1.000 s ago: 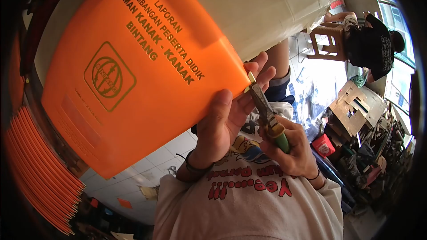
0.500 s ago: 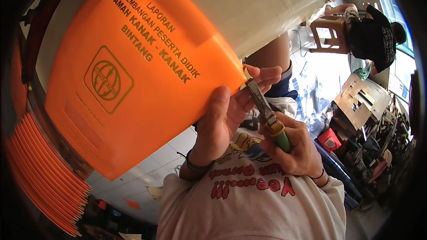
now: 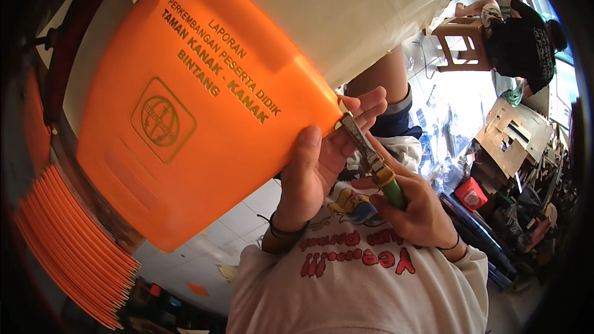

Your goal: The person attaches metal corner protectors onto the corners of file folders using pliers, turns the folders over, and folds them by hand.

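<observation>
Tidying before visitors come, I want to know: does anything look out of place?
An orange scrap lies loose on the floor, apart from the orange stack. By the window, scraps sprawl in a jumbled heap.

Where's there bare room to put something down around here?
Bare tiled floor shows between the orange cover and the pale shirt. The pale surface beyond the cover looks bare too. It's crowded at right, with cardboard and scraps, and at far left, with the orange stack.
</observation>
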### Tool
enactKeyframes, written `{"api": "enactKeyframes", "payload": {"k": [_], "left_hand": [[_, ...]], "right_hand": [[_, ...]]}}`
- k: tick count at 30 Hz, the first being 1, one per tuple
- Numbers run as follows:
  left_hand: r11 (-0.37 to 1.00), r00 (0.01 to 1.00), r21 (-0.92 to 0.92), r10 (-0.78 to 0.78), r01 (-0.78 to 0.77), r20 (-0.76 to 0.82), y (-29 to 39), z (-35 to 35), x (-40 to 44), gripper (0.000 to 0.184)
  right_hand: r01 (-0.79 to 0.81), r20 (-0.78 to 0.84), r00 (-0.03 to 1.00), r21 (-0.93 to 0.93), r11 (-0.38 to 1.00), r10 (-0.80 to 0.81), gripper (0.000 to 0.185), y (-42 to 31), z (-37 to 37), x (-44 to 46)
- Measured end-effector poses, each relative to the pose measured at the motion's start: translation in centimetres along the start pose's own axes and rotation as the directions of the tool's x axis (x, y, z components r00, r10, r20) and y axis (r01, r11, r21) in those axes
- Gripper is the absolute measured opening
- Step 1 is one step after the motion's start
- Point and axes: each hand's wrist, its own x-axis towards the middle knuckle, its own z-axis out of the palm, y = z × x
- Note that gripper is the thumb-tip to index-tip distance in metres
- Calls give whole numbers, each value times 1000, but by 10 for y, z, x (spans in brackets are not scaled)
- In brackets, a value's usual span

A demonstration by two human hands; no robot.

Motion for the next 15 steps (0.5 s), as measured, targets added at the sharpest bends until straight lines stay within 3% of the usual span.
{"api": "enactKeyframes", "payload": {"k": [8,15], "left_hand": [[1000,1000,-27,6,-6,2,-2,0,-1,50],[1000,1000,-6,20,-20,-21,-1,3,1,49]], "right_hand": [[54,15,998,40,998,-54,48,5,0,-2],[44,71,996,104,994,-51,49,7,-6,-1]]}}
